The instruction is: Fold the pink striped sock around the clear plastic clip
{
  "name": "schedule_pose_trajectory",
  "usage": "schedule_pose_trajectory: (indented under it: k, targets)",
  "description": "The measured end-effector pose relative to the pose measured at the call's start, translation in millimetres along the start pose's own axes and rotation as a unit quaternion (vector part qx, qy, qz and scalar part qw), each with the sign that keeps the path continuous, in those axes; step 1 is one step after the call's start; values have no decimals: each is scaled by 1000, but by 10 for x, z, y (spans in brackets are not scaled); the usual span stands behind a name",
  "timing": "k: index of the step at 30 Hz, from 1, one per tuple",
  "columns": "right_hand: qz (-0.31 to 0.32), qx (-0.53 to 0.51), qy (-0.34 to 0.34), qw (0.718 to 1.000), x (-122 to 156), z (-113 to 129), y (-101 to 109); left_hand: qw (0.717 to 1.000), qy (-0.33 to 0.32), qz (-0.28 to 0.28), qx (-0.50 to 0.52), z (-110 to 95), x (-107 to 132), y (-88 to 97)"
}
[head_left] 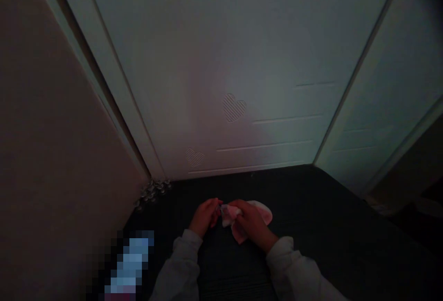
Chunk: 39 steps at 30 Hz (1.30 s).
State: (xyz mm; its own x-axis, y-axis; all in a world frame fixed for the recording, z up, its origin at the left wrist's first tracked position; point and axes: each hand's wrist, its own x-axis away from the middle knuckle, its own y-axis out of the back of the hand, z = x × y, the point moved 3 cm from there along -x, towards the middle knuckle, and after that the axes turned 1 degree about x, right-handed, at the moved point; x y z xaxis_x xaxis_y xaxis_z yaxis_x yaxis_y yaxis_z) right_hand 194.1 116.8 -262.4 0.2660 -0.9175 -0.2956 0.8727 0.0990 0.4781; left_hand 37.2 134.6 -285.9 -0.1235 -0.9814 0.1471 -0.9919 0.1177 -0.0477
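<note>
A soft pink-and-white cloth piece (228, 215) with rounded ends lies over the dark surface in front of me; the dim light hides its exact kind. My right hand (255, 226) is closed around its middle, and parts of the cloth stick out behind and below the fingers. Close by on the left, my left hand (206, 215) has its fingers pinched together at the cloth's left end. A tiny bluish bit shows at those fingertips, too small to name.
Beneath my hands is a dark, fine-lined tabletop (231, 273). A white panel (221, 51) with engraved hearts rises behind it, and a brownish wall (51, 144) stands left. Small shiny objects (150, 192) cluster at the back left corner. A pixelated bright shape (129, 261) lies lower left.
</note>
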Motion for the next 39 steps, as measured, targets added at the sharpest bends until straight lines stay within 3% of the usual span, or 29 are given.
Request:
schedule_pose_trajectory:
  k: [18,26,39]
  targets:
    - [21,-21,-9,1000,3,67,4,997,-1,-5,77,-126,76,-1]
    - [-23,-42,78,996,-20,39,-16,996,-7,-13,87,-133,102,-8]
    - [24,-27,6,999,-24,30,-27,998,10,7,68,-89,80,4]
